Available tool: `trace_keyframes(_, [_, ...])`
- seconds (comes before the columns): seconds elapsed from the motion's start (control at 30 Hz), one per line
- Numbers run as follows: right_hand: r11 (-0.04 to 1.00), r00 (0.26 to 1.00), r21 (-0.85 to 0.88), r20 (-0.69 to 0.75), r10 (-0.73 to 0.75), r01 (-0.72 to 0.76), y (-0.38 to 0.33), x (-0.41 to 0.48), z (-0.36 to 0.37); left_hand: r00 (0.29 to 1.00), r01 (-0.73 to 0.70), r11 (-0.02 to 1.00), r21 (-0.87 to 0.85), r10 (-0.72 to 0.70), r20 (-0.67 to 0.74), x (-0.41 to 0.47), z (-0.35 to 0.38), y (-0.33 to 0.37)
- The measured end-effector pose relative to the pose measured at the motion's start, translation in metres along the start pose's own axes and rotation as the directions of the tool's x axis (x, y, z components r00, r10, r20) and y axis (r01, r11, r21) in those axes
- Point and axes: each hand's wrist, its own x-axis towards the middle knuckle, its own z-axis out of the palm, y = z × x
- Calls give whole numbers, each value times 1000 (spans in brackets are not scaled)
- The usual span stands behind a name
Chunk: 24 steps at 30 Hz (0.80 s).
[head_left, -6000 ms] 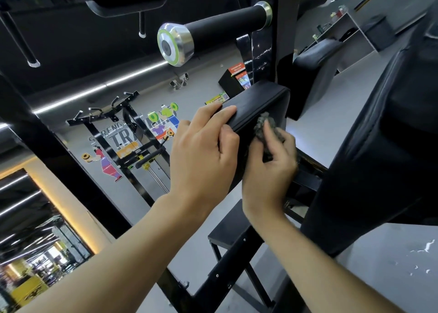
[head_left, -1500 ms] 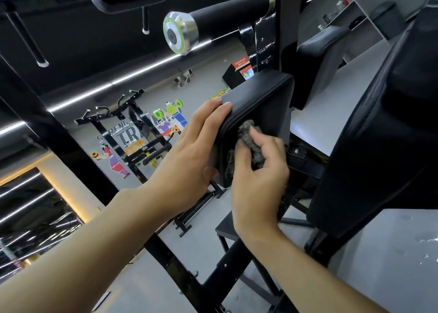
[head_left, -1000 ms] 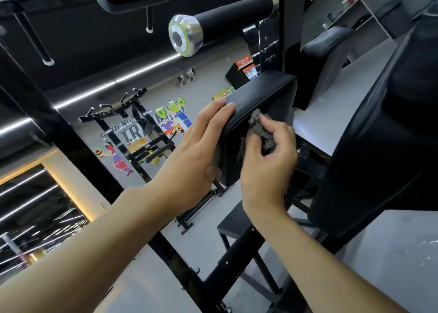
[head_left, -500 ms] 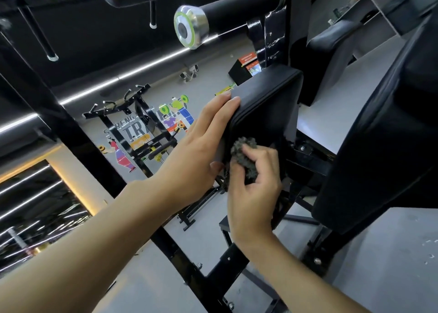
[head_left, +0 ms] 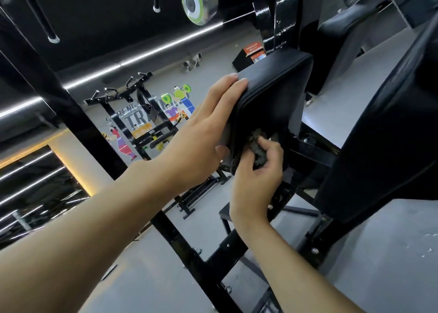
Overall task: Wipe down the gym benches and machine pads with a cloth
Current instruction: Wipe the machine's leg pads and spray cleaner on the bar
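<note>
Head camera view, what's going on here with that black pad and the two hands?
A person is wiping a small black pad on a gym machine. The left hand lies along the pad's left edge, fingertips on its top corner, steadying it. The right hand grips a bunched dark grey cloth and presses it against the lower part of the pad's face. The larger pad on the right is not being touched.

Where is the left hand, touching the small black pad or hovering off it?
Touching. The head view shows the left hand with its fingers laid flat over the upper corner of the small black pad, no gap; the right hand holds the cloth lower down.
</note>
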Motion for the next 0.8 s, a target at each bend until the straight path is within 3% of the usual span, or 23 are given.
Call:
trace_keyframes(0.17, [997, 994, -61, 105, -33, 40, 4, -22, -6, 1000, -3, 1000, -1, 3, -10, 0, 1, 0])
trace_keyframes(0.33, [988, 987, 6, -47, 152, -152, 9, -10, -2, 1000, 0, 1000, 4, 0, 6, -1, 0, 2])
trace_keyframes(0.5, [988, 989, -55, 17, 149, -148, 18, -24, -5, 1000, 4, 1000, 1, -4, 7, 0, -1, 2])
trace_keyframes(0.8, [985, 988, -87, -50, 148, -152, 27, 8, -7, 1000, 9, 1000, 19, -9, -1, 0, 0, 3])
